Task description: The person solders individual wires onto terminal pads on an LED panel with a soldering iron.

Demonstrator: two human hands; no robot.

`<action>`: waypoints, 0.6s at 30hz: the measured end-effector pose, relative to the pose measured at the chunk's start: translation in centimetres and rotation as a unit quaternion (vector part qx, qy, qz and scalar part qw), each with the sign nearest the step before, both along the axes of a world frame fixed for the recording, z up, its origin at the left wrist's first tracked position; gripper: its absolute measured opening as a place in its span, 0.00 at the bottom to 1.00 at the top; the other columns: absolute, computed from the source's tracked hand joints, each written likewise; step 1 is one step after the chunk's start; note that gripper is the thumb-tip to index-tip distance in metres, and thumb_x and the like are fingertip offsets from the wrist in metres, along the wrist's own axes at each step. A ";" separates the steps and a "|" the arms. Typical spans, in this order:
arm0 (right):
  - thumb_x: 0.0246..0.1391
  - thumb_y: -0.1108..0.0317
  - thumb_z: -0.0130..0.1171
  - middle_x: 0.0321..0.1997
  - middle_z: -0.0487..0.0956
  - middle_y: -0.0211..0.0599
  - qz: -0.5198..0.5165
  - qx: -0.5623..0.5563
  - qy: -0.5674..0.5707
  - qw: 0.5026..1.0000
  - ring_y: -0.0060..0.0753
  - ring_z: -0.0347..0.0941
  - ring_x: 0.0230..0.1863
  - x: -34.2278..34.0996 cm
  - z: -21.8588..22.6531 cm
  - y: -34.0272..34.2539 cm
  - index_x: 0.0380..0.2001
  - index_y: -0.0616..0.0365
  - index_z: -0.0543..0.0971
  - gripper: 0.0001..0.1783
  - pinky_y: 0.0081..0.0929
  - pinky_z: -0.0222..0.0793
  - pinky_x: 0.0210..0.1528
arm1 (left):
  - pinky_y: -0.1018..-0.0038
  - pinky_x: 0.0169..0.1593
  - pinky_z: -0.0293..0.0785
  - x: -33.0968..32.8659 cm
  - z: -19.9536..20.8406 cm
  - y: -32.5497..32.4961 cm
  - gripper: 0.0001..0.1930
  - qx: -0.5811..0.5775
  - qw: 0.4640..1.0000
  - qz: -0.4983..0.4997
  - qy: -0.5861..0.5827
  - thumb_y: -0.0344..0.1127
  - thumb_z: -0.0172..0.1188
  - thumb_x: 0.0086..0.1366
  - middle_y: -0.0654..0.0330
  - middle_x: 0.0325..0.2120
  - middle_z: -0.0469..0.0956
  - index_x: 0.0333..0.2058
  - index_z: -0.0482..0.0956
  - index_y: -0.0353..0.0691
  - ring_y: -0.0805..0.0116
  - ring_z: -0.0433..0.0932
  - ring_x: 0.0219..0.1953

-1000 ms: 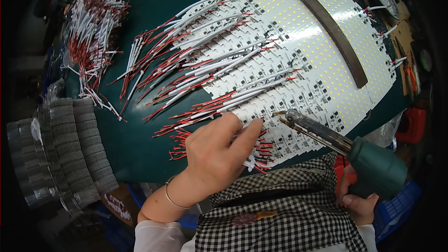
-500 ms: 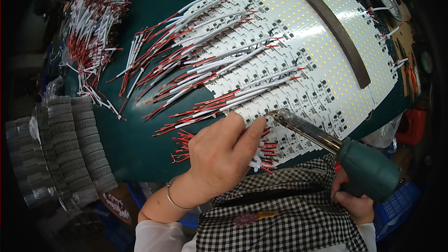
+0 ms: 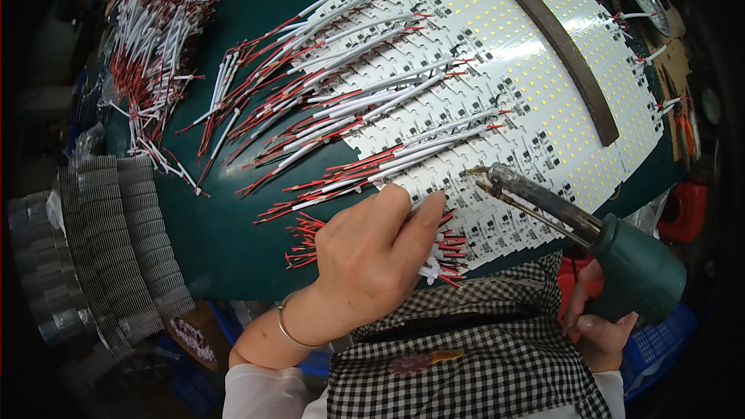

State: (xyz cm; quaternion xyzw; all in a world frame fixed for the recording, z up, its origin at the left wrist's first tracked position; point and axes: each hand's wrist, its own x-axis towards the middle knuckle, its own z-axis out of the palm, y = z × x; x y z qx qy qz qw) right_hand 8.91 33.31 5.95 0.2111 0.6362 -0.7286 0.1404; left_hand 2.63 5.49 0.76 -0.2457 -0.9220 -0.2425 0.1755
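My left hand (image 3: 369,248) is closed in a pinch over the near edge of the white circuit boards (image 3: 473,155). A white-sleeved wire appears to be between thumb and forefinger, mostly hidden by them. Under this hand lies a bundle of short red wires (image 3: 306,237), its ends showing on both sides. My right hand (image 3: 601,337) grips a green-handled soldering gun (image 3: 640,271). Its tip hovers over the boards, a little right of my left fingertips. Rows of red-and-white wires (image 3: 372,109) lie across the boards' left part, their right ends on the pads.
A dark curved bar (image 3: 559,39) lies across the boards. At the far left of the green table (image 3: 225,240) is a large heap of wires (image 3: 155,46). Stacked ribbed metal pieces (image 3: 128,240) stand at the left edge. A blue basket (image 3: 660,349) sits at lower right.
The soldering gun has moved right and slightly up, its tip now apart from my left fingertips. My left hand has stayed almost in place.
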 end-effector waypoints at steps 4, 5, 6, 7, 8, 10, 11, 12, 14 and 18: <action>0.35 0.68 0.70 0.21 0.74 0.43 0.002 0.024 0.042 0.999 0.28 0.68 0.11 0.4 -0.5 0.0 0.47 0.78 0.68 0.36 0.19 0.65 0.11 | 0.75 0.18 0.62 0.0 0.3 0.0 0.12 -0.017 1.000 0.002 -0.008 0.24 0.63 0.50 0.64 0.19 0.63 0.36 0.81 0.35 0.71 0.67 0.18; 0.35 0.68 0.71 0.24 0.75 0.44 0.007 0.034 0.067 0.997 0.28 0.68 0.11 0.8 -0.9 0.5 0.47 0.78 0.68 0.37 0.19 0.66 0.11 | 0.75 0.18 0.62 0.0 0.2 -0.1 0.12 -0.016 1.000 0.001 -0.008 0.24 0.63 0.50 0.64 0.19 0.63 0.36 0.81 0.35 0.71 0.67 0.18; 0.34 0.67 0.71 0.27 0.75 0.44 0.015 0.042 0.092 0.995 0.28 0.68 0.11 1.1 -1.3 1.2 0.47 0.77 0.68 0.37 0.20 0.66 0.11 | 0.74 0.18 0.62 0.1 0.0 -0.1 0.13 -0.011 1.000 0.003 -0.005 0.24 0.63 0.48 0.63 0.20 0.63 0.36 0.81 0.35 0.71 0.67 0.18; 0.34 0.67 0.71 0.27 0.75 0.44 0.015 0.041 0.092 0.995 0.28 0.68 0.11 1.6 -1.6 1.9 0.47 0.77 0.68 0.37 0.20 0.66 0.11 | 0.74 0.18 0.63 0.1 -0.1 -0.1 0.14 -0.004 1.000 0.004 -0.002 0.23 0.62 0.47 0.63 0.20 0.64 0.36 0.81 0.35 0.70 0.67 0.18; 0.34 0.67 0.71 0.28 0.75 0.44 0.029 0.024 0.075 0.996 0.29 0.68 0.11 2.2 -1.8 2.8 0.47 0.76 0.68 0.37 0.20 0.66 0.12 | 0.74 0.18 0.63 0.1 -0.2 -0.2 0.14 -0.004 1.000 0.004 -0.002 0.23 0.62 0.47 0.63 0.20 0.64 0.36 0.81 0.35 0.70 0.67 0.18; 0.33 0.68 0.71 0.29 0.75 0.44 0.041 0.006 0.057 0.998 0.29 0.68 0.12 2.9 -2.0 3.4 0.48 0.75 0.68 0.37 0.21 0.67 0.13 | 0.72 0.19 0.65 -0.2 -0.2 -0.6 0.16 0.054 0.996 -0.013 -0.071 0.22 0.60 0.44 0.62 0.22 0.67 0.36 0.81 0.36 0.68 0.70 0.19; 0.32 0.68 0.71 0.28 0.76 0.44 0.035 0.016 0.059 0.998 0.29 0.69 0.12 3.2 -2.0 3.5 0.48 0.74 0.68 0.38 0.21 0.67 0.13 | 0.72 0.19 0.65 -0.4 -0.3 -0.7 0.16 0.054 0.996 -0.015 -0.071 0.22 0.60 0.44 0.62 0.22 0.67 0.36 0.81 0.36 0.68 0.70 0.19; 0.31 0.68 0.70 0.27 0.76 0.43 0.029 0.026 0.061 0.997 0.29 0.69 0.13 3.3 -1.9 3.6 0.49 0.73 0.69 0.38 0.22 0.67 0.14 | 0.72 0.20 0.66 -0.8 -0.4 -0.8 0.17 0.077 0.992 -0.038 -0.089 0.22 0.59 0.43 0.61 0.23 0.69 0.36 0.80 0.36 0.67 0.71 0.20; 0.31 0.68 0.70 0.25 0.75 0.42 0.028 0.037 0.042 0.998 0.29 0.69 0.13 3.0 -1.3 3.1 0.49 0.72 0.69 0.38 0.22 0.67 0.15 | 0.72 0.20 0.67 -1.0 -0.6 -0.9 0.17 0.100 0.987 -0.063 -0.107 0.22 0.59 0.43 0.61 0.24 0.71 0.36 0.80 0.37 0.66 0.73 0.21; 0.32 0.68 0.70 0.23 0.75 0.39 0.057 0.034 -0.009 0.998 0.29 0.70 0.17 3.7 -0.9 3.4 0.50 0.69 0.69 0.37 0.23 0.69 0.19 | 0.73 0.21 0.69 -1.1 -0.6 -1.2 0.16 0.104 0.987 -0.083 -0.085 0.23 0.60 0.43 0.61 0.26 0.74 0.35 0.81 0.37 0.67 0.75 0.23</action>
